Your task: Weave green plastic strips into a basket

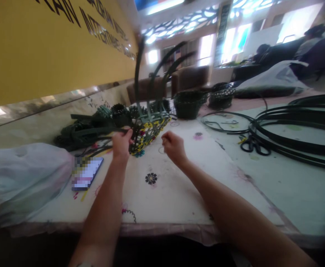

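A partly woven basket [151, 134] of dark green strips with yellow ties sits in front of me, its long loose strips standing up and sticking out to the left. My left hand [121, 144] is closed at its left side, thumb and fingers pinching the basket's edge where a flat green strip runs out. Just right of the basket, apart from it, my right hand [174, 146] is curled with the fingertips pressed together. A faint thin loop shows below those fingers; what they hold, if anything, is too small to make out.
Finished-looking green baskets [189, 104] stand at the back. Coils of dark strip [293, 128] and black-handled scissors [255, 145] lie at right. At left are a phone [87, 173], a white plastic bag [26, 181] and a green strip bundle [79, 131]. People sit far behind.
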`<state>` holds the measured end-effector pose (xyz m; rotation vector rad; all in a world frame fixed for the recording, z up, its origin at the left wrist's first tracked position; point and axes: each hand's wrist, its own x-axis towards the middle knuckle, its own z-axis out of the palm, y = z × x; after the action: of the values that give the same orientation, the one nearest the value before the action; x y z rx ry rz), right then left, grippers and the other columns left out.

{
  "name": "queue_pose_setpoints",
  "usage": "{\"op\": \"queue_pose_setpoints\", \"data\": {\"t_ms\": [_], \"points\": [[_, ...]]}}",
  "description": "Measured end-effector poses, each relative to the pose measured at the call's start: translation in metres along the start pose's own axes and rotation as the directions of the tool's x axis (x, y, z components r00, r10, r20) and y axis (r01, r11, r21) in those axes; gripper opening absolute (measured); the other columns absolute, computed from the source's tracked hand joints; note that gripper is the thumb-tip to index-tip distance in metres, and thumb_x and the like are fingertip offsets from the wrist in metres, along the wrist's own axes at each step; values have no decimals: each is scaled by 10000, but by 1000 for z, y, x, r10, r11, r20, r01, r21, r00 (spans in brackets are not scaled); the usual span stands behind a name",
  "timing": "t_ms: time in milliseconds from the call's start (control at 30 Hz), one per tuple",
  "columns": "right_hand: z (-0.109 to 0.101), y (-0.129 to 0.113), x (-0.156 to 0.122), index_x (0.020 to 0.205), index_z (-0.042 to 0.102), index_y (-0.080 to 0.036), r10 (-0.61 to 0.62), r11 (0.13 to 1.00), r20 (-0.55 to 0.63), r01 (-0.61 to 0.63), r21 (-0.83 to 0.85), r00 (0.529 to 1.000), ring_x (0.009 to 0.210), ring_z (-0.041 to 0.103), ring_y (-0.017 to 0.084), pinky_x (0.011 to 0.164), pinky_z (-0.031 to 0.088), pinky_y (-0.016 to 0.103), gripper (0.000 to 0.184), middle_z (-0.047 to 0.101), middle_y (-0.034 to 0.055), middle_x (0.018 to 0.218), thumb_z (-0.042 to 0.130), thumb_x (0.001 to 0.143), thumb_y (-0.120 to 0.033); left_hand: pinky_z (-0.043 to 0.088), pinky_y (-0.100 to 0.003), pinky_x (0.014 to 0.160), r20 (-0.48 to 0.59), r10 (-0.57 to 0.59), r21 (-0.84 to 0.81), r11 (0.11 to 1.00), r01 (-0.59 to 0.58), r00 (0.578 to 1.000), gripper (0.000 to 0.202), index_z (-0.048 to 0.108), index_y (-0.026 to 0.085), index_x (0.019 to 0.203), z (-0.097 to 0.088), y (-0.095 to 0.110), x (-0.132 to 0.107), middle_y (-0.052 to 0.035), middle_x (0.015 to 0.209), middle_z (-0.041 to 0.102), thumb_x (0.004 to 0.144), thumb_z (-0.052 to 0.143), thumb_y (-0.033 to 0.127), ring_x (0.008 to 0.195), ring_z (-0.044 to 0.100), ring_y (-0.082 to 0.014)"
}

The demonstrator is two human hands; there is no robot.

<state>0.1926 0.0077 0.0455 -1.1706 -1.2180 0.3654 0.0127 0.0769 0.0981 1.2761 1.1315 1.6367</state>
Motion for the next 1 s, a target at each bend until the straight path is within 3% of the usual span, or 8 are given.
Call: {"op": "queue_pose_setpoints", "data": {"t_ms": [167,400,500,567,633,700,833,1000], "points": [[4,2,0,750,594,-206,115,969,16,-116,218,993,473,500,107,459,366,224,48,566,-27,588,547,753,-216,372,-176,416,145,67,68,995,-78,987,167,721,108,887,18,-5,-23,55,547,584,774,732,230,370,446,-51],[6,6,2,772,615,-192,313,777,108,-320,542,944,407,476,80,398,349,211,141,614,-30,611,669,669,-272,384,-177,416,301,97,166,974,-152,949,323,678,148,1118,28,-5,-40,55,592,604,804,708,214,377,516,-78],[1,5,4,791,619,-190,328,873,-19,-295,388,945,444,486,104,448,365,237,116,598,-21,609,624,720,-282,386,-181,408,276,110,168,973,-161,955,263,703,139,1058,27,-6,-39,40,598,618,808,693,221,387,540,-92],[-6,0,5,746,600,-192,172,981,-184,-151,119,968,517,505,124,526,383,258,71,581,-11,608,549,754,-241,397,-185,418,217,136,177,968,-176,967,189,721,132,956,25,-7,-36,27,607,631,802,700,241,401,548,-93],[-12,-10,4,683,554,-198,-53,989,-253,15,-150,966,583,501,136,595,376,275,99,558,-2,609,496,764,-196,401,-186,429,134,153,184,967,-176,979,156,721,125,878,22,-8,-31,20,602,633,794,707,255,413,550,-93],[-16,-20,0,654,509,-206,-178,955,-226,112,-276,958,589,477,140,610,353,284,122,524,-2,591,472,768,-178,396,-186,433,66,151,171,972,-160,986,156,716,118,846,18,-9,-24,17,600,632,788,712,263,416,543,-90],[-14,-32,-8,674,492,-214,-258,934,-138,211,-288,956,552,446,132,589,331,275,130,500,-10,574,463,800,-201,413,-188,455,-5,139,98,986,-138,990,181,701,117,813,11,-10,-12,20,609,628,780,726,293,424,533,-80],[-16,-18,2,677,505,-214,-230,877,-165,131,-462,959,557,433,148,584,286,282,126,502,9,572,459,789,-179,405,-183,442,-23,147,86,986,-144,989,158,703,121,815,11,-9,-10,20,611,631,777,725,273,415,518,-71]]}}
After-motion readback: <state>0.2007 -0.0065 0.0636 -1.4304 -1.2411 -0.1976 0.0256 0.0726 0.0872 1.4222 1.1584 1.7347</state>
